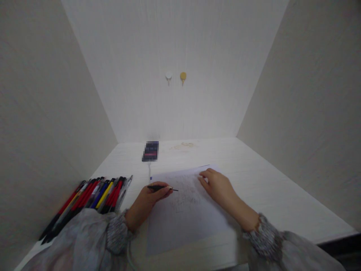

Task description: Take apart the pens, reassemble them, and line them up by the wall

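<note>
Left fingers point(161, 194) pinch slim pen point(155, 187); flat paper point(180, 229) beneath.

Seemingly a study or office cubicle point(56, 94): pale panels point(208, 49) close in a white table point(262, 203) on three sides, with two hooks point(183, 76) at upper centre, assorted pens point(104, 197) at lower left and marked paper point(186, 227) at lower centre.

Pens point(98, 197) obstruct left — room right.

The person I'm watching has the left hand point(156, 194) drawn into a pinch, wrist point(134, 216) angled inward; the right hand point(217, 184) lies back upward, fingers loosely bent, forearm point(244, 212) slanting in.
</note>
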Demonstrator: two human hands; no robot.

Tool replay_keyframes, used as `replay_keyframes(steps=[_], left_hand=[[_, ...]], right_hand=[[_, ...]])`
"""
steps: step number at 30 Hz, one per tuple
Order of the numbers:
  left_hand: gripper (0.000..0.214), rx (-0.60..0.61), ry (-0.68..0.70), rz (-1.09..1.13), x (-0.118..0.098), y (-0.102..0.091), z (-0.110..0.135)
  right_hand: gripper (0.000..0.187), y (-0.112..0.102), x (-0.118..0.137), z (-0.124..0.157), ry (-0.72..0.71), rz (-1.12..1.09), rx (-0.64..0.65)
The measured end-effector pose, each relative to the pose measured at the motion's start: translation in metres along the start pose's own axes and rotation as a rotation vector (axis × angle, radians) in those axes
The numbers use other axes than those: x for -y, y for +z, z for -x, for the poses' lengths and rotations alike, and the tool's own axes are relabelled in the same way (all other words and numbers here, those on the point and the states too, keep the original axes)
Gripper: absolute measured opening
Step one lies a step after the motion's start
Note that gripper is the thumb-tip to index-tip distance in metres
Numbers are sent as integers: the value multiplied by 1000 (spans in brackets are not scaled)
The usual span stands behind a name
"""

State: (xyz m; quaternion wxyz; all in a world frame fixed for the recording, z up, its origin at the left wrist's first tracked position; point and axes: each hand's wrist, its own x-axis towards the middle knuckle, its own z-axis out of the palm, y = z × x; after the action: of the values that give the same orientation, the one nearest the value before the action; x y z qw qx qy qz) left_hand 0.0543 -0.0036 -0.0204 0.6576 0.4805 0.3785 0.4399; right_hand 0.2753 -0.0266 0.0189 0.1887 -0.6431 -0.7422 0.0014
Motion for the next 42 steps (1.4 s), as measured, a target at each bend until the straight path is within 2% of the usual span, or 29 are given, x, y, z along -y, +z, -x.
replay_keyframes(steps=[3,6,9,13,17,19,21,25,30,42], left_hand=[[12,-10,-12,-6,-1,1,0],[13,-31,-17,-11,-1,1,0],[14,-33,-19,-12,0,0,0],[13,-26,-23,-11,2,-1,0],[14,-48,-22,14,3,0,-1],[16,-71,-17,15,3,1,-2],[16,-82,-14,12,3,1,-2],[17,-66,-3,4,4,0,-2],[16,-29,9,-36,4,-1,-2],[12,13,46,-162,1,0,0]], right_hand=[[27,-9,-30,3,143,283,88],[28,-3,-45,6,199,362,209],[24,7,-47,7,211,402,230],[20,6,-37,2,157,357,184],[20,-1,-14,-4,-46,-19,126],[20,-1,0,-4,-124,-198,146],[19,2,11,-3,-177,-280,172],[15,9,26,0,-247,-294,187],[13,12,33,-1,-335,-277,142],[13,17,38,1,-376,-244,100]])
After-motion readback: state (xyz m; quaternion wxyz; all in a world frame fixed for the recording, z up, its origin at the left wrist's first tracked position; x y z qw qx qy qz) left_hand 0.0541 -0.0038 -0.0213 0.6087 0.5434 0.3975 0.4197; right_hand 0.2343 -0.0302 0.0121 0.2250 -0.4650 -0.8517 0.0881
